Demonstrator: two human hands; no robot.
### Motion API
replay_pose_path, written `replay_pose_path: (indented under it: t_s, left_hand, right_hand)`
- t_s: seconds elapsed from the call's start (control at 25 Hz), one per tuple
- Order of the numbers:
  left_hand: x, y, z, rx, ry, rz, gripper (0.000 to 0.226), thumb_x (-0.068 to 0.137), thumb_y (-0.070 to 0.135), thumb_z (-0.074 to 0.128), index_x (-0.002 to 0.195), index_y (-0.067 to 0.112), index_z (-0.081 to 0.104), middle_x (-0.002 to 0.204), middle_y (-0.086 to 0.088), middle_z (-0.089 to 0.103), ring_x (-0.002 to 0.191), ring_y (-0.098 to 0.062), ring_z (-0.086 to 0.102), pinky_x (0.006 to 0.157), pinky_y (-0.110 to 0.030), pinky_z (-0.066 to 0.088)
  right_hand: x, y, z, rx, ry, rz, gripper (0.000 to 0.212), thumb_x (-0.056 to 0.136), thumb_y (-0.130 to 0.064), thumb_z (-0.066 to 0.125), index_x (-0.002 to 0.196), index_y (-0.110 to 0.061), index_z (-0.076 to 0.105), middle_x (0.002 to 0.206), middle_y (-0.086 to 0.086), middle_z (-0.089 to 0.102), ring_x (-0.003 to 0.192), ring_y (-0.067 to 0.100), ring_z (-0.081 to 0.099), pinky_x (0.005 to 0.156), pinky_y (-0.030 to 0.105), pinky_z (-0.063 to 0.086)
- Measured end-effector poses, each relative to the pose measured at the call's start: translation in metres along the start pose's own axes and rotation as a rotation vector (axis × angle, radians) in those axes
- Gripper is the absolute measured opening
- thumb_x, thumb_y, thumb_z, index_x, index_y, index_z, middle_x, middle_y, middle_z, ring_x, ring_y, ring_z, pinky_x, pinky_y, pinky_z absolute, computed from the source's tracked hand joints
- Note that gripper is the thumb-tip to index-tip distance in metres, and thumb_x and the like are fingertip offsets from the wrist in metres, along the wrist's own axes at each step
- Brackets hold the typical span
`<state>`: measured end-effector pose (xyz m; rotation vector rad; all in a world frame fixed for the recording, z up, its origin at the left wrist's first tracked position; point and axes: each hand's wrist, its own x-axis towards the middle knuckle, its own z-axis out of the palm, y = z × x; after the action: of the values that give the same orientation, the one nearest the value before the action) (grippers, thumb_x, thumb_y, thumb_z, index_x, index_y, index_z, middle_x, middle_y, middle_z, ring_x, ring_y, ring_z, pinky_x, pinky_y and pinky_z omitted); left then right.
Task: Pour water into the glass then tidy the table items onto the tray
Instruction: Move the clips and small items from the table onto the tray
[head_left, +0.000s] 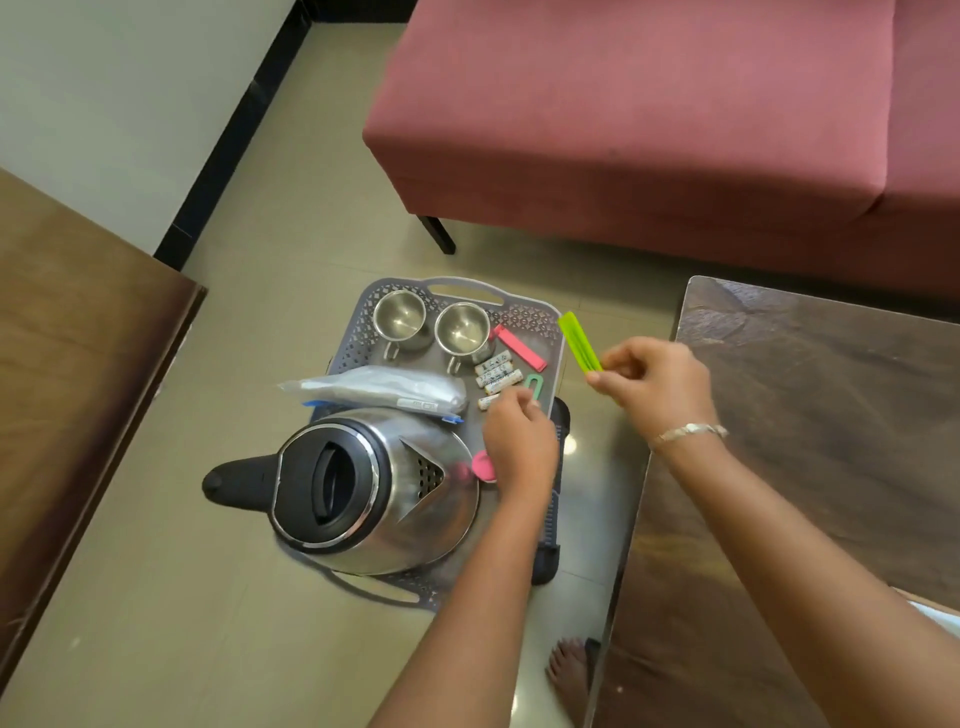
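so the grey tray (555, 332) is sitting on the floor between the pink sofa (649, 119) and a dark glossy table (831, 415), and it's pretty loaded already. big steel kettle (374, 488) with the black lid takes up the near half, spout pointing toward the person's left hand (519, 441). behind it there's a clear plastic pouch (379, 389) lying across the tray, then two steel cups (400, 317) side by side at the far end. next to the right cup is a pink clip (521, 348), and a little cluster of batteries (497, 372) just below that.

left hand is down over the tray's right edge, fingers curled and pinching at a small green clip (535, 387) (can't quite tell how firm the hold is, the fingertips cover most of it). a pink round thing (483, 466) peeks out between that wrist and the kettle.

right hand (654, 384) is up off to the right of the tray, over the table edge, fingers closed round the end of a lime green clip (579, 343) that sticks out toward the tray. bracelet (691, 431) on that wrist.
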<state>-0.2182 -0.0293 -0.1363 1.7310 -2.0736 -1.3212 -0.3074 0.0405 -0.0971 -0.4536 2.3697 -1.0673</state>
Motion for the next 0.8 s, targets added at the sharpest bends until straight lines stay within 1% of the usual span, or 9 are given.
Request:
replay_pose_path:
  t_s: [0.04,0.12,0.2,0.24,0.36,0.44,0.56,0.68,0.8]
  left_hand:
    - [-0.009,-0.003,-0.002,0.03,-0.019,0.037,0.028,0.091,0.005,0.046,0.115,0.004,0.058,0.12,-0.014,0.06,0.113,-0.029,0.053,0.093,-0.03,0.037]
    - [-0.017,-0.01,-0.008,0.091,-0.044,0.094,0.036,0.091,0.005,0.045,0.127,0.005,0.049,0.129,-0.012,0.053,0.121,-0.027,0.048,0.095,-0.026,0.031]
    - [-0.015,-0.014,-0.014,0.119,-0.043,0.123,0.04,0.091,0.005,0.044,0.132,0.006,0.044,0.133,-0.011,0.05,0.125,-0.025,0.044,0.096,-0.023,0.029]
    - [-0.013,-0.015,-0.017,0.119,-0.041,0.128,0.041,0.091,0.004,0.044,0.132,0.006,0.043,0.135,-0.011,0.049,0.126,-0.025,0.043,0.096,-0.022,0.028]
    - [-0.009,-0.015,-0.023,0.115,-0.06,0.134,0.041,0.091,0.004,0.044,0.133,0.004,0.042,0.137,-0.012,0.046,0.127,-0.025,0.041,0.096,-0.02,0.024]
    - [-0.009,-0.018,-0.025,0.122,-0.075,0.153,0.042,0.092,0.005,0.044,0.134,0.004,0.041,0.139,-0.012,0.044,0.129,-0.023,0.039,0.098,-0.019,0.023]
    - [-0.007,-0.022,-0.023,0.134,-0.078,0.171,0.043,0.091,0.004,0.045,0.134,0.003,0.04,0.14,-0.011,0.043,0.129,-0.024,0.039,0.099,-0.019,0.023]
    - [-0.007,-0.023,-0.02,0.17,-0.093,0.185,0.042,0.092,0.005,0.044,0.133,0.003,0.04,0.138,-0.011,0.044,0.127,-0.026,0.042,0.097,-0.023,0.027]
    - [-0.001,-0.022,-0.018,0.21,-0.115,0.199,0.04,0.091,0.005,0.044,0.131,0.002,0.041,0.134,-0.013,0.045,0.123,-0.028,0.044,0.095,-0.028,0.031]
  right_hand:
    - [0.012,-0.011,0.012,-0.091,-0.007,-0.047,0.007,0.075,-0.013,0.072,0.08,-0.01,0.069,0.07,0.003,0.062,0.069,0.021,0.057,0.061,0.025,0.038]
    - [0.034,-0.028,0.037,-0.305,-0.034,-0.129,0.008,0.078,-0.01,0.064,0.084,-0.008,0.069,0.083,0.01,0.068,0.084,0.03,0.06,0.066,0.027,0.038]
    - [0.048,-0.036,0.058,-0.518,-0.061,-0.181,0.014,0.079,-0.004,0.057,0.088,-0.006,0.067,0.091,0.017,0.069,0.09,0.035,0.06,0.069,0.028,0.042]
    - [0.052,-0.037,0.065,-0.609,-0.073,-0.202,0.014,0.079,-0.002,0.056,0.089,-0.004,0.065,0.094,0.019,0.068,0.092,0.036,0.06,0.068,0.029,0.041]
    - [0.056,-0.036,0.078,-0.802,-0.099,-0.287,0.016,0.081,0.006,0.049,0.09,0.001,0.062,0.097,0.022,0.065,0.096,0.036,0.058,0.07,0.033,0.042]
    - [0.06,-0.034,0.085,-0.865,-0.111,-0.351,0.018,0.084,0.006,0.046,0.091,0.001,0.062,0.096,0.021,0.066,0.096,0.036,0.058,0.071,0.033,0.042]
    - [0.068,-0.033,0.093,-0.926,-0.111,-0.424,0.018,0.087,0.003,0.045,0.092,0.001,0.062,0.094,0.019,0.066,0.095,0.034,0.058,0.067,0.032,0.04]
    - [0.074,-0.027,0.097,-0.993,-0.136,-0.464,0.02,0.088,0.003,0.044,0.093,0.0,0.063,0.095,0.018,0.067,0.095,0.034,0.058,0.066,0.032,0.04]
    - [0.078,-0.02,0.101,-1.005,-0.152,-0.48,0.023,0.093,-0.004,0.042,0.095,-0.002,0.064,0.095,0.015,0.068,0.096,0.032,0.058,0.065,0.029,0.039]
